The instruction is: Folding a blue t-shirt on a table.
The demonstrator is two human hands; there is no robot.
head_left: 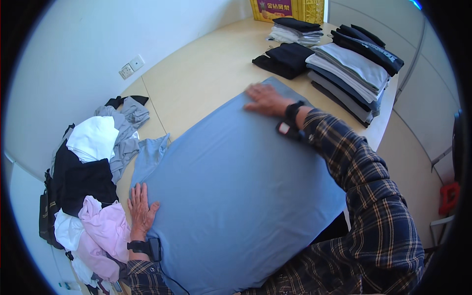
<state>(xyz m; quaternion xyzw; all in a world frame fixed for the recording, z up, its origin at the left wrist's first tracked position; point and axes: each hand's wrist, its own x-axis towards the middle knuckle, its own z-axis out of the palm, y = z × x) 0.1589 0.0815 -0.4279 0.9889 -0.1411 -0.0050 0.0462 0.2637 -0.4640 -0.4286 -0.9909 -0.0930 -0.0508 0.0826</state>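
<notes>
A blue-grey T-shirt (231, 182) lies spread across the table in front of me, its near edge reaching my body. One sleeve (150, 155) sticks out at its left side, slightly rumpled. My left hand (141, 209) rests flat on the shirt's left edge, just below that sleeve, fingers stretched out. Near the far end of the cloth, my right hand (265, 100) lies palm down with its fingers extended, a little blurred. Neither hand grips anything. Both wrists carry black straps with small devices.
Crumpled clothes in white, black, grey and pink (105, 223) heap up at the left. Folded garments (349, 73) stand stacked at the far right, beside a folded black garment (285, 60) and a smaller pile (296, 30). A yellow box (314, 11) stands behind, and a wall socket (131, 67) is at left.
</notes>
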